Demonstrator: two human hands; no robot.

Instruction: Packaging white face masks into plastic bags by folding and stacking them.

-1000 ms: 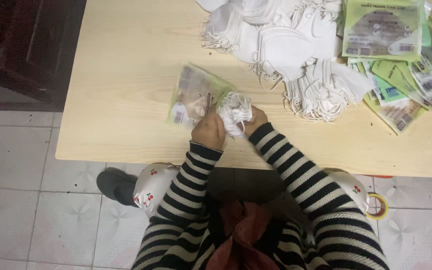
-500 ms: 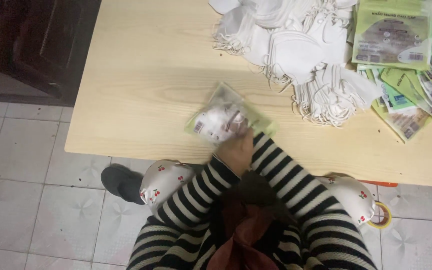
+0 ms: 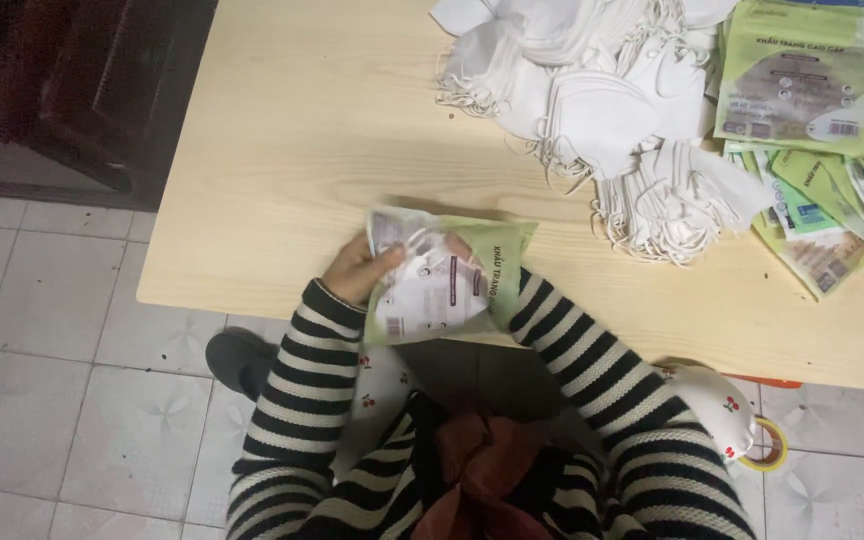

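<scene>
- Pale wood-grain is seen across the surface [image 3: 282,150], which stands on a tiled floor [image 3: 62,400] beside dark furniture at the upper left.
- Near the front edge of the surface, a green-bordered plastic packet [image 3: 442,280] is held up, tilted toward the camera, with a white mask visible through its clear window.
- The packet is judged to be very light, thin and floppy; its glossy film is probably slippery and would crumple rather than break, and the soft mask inside gives it a slight bulge.
- It is best taken by the edges or corners, where the film is flat and can be pinched; the bulging middle would slide under the fingers.
- The left hand [image 3: 357,270] is closed on the packet's left edge, with the thumb laid over the front.
- The right hand is hidden behind the packet; only its striped sleeve [image 3: 572,340] is seen reaching up to the right edge, so it cannot be told whether it grips or merely supports.
- Well apart, toward the far right, a heap of loose white masks [image 3: 602,110] with tangled ear loops is spread out.
- Just beside that heap, a stack of flat green packets [image 3: 802,80] is laid, with more fanned out below it.
- A roll of tape [image 3: 767,445] lies on the floor at the right.
</scene>
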